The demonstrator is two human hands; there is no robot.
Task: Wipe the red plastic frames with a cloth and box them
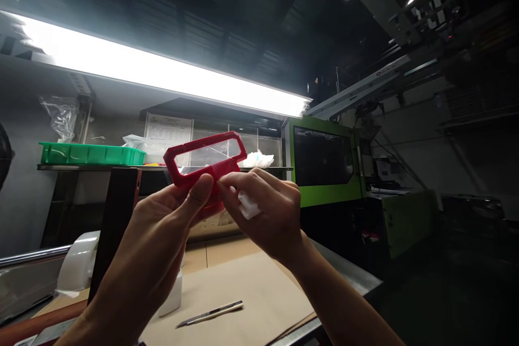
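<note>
At the lower bar of the red frame (206,140): left hand (162,238) clamped there, thumb flat on the near face, other fingers hidden behind. Right hand (267,216) pinched on the same bar just beside the left thumb, fingertips together, white wad (248,208) tucked in the palm. Frame above and beyond both sets of fingers, raised toward the strip lamp (162,73); long axis left to right, right end tilted slightly higher. Both hands touching it, left likely bearing more. Below, well apart: cutter (211,313) on the cardboard (251,286).
</note>
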